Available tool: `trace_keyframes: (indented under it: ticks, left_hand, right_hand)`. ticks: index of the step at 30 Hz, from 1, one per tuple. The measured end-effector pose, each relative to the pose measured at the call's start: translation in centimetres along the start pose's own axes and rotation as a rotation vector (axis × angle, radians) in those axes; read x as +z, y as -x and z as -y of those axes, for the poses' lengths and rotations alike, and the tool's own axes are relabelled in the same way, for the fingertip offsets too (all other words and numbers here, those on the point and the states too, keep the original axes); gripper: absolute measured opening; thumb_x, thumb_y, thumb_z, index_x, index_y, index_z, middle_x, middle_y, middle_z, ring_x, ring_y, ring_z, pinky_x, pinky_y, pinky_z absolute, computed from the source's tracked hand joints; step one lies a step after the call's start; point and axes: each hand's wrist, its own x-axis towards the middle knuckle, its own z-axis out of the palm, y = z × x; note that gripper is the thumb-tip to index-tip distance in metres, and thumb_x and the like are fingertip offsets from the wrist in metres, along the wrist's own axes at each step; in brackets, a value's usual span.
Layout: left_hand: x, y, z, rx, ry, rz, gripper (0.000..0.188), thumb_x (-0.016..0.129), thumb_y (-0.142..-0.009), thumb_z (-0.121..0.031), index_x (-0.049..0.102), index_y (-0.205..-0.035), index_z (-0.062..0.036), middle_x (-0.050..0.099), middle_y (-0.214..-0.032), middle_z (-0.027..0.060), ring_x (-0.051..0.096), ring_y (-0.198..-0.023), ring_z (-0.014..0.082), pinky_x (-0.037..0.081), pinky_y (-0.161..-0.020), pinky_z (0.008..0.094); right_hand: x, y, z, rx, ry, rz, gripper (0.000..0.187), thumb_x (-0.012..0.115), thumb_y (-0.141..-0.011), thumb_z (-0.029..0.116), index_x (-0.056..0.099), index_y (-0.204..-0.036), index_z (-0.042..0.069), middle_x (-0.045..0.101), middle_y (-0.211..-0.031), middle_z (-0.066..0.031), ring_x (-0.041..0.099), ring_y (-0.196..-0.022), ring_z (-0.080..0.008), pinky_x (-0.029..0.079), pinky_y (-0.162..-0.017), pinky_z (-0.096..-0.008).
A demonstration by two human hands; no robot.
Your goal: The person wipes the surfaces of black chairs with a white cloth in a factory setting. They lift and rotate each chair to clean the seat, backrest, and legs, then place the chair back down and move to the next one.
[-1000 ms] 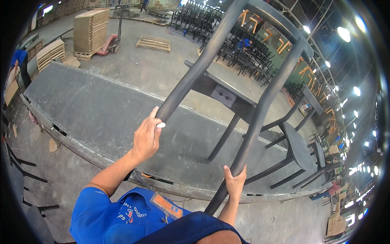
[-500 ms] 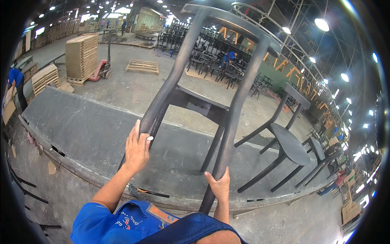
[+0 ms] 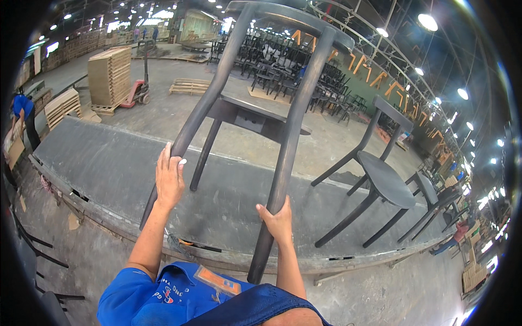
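Observation:
A dark, black-grey wooden chair (image 3: 291,125) stands tilted in front of me, its curved top rail at the upper edge of the view and the underside of its seat hidden behind the frame. My left hand (image 3: 169,179) is wrapped round its left rear leg, with a small white piece showing at the thumb. Lower down, my right hand (image 3: 278,220) grips the right rear leg, thumb on the near side. Beneath is a long grey worktable (image 3: 103,157), and the leg ends reach toward its near edge.
Another dark chair (image 3: 383,176) stands on the table to the right, with more chairs (image 3: 427,190) past it. Beyond lie a pallet stack (image 3: 109,79), a red pallet jack (image 3: 136,92) and a flat pallet (image 3: 188,87). A co-worker in blue (image 3: 23,108) bends at far left.
The held chair has shifted left and slightly toward me, both hands moving with it and keeping their grip. The far co-worker among the stacked chairs is no longer visible.

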Motion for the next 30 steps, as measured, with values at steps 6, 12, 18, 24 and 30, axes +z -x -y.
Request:
trace_keyframes:
  ticks: [6, 12, 18, 24, 30]
  left_hand:
    - [-0.9, 5.2, 1.2, -0.068, -0.085, 0.011, 0.012, 0.050, -0.092, -0.009, 0.053, -0.102, -0.0032, 0.035, -0.143, 0.0226, 0.037, -0.129, 0.0400, 0.032, -0.103, 0.0483]
    - [-2.5, 10.7, 2.5, -0.060, -0.267, 0.035, 0.012, 0.053, -0.088, -0.007, 0.054, -0.100, -0.0033, 0.034, -0.144, 0.0213, 0.035, -0.131, 0.0378, 0.030, -0.105, 0.0472]
    - [-2.7, 13.3, 3.3, -0.089, -0.277, -0.021, 0.012, 0.049, -0.092, -0.009, 0.051, -0.102, -0.0025, 0.037, -0.143, 0.0219, 0.036, -0.130, 0.0383, 0.028, -0.105, 0.0476]
    - [-2.8, 13.4, 3.8, -0.261, -0.091, -0.124, 0.018, 0.045, -0.095, -0.010, 0.049, -0.111, -0.0005, 0.047, -0.134, 0.0229, 0.046, -0.120, 0.0389, 0.035, -0.100, 0.0449]
    - [-2.0, 11.3, 4.8, -0.540, 0.285, -0.392, 0.031, 0.033, -0.103, -0.024, 0.046, -0.114, 0.0014, 0.062, -0.111, 0.0181, 0.058, -0.103, 0.0250, 0.040, -0.093, 0.0355]
  right_hand:
    - [0.4, -1.5, -0.9, 0.015, -0.154, 0.020, 0.056, 0.077, -0.076, 0.019, 0.043, -0.111, -0.007, 0.058, -0.068, -0.0082, 0.057, -0.058, -0.0149, 0.047, -0.054, -0.0299]
    - [0.6, -3.3, -1.3, 0.017, -0.147, 0.013, 0.057, 0.076, -0.075, 0.022, 0.043, -0.110, -0.008, 0.062, -0.076, -0.0136, 0.062, -0.067, -0.0203, 0.050, -0.062, -0.0324]
    - [0.8, -3.5, -1.9, 0.016, -0.131, 0.027, 0.052, 0.076, -0.075, 0.023, 0.044, -0.107, -0.004, 0.063, -0.082, -0.0192, 0.065, -0.075, -0.0270, 0.050, -0.068, -0.0371]
    - [0.6, -0.9, -1.1, -0.134, -0.052, -0.058, 0.064, 0.076, -0.075, 0.026, 0.039, -0.116, -0.006, 0.063, -0.091, -0.0263, 0.065, -0.088, -0.0371, 0.051, -0.077, -0.0413]
    - [0.3, 1.2, -0.3, -0.015, -0.077, 0.070, 0.081, 0.077, -0.075, 0.031, 0.033, -0.125, -0.016, 0.059, -0.106, -0.0301, 0.061, -0.101, -0.0361, 0.047, -0.088, -0.0386]
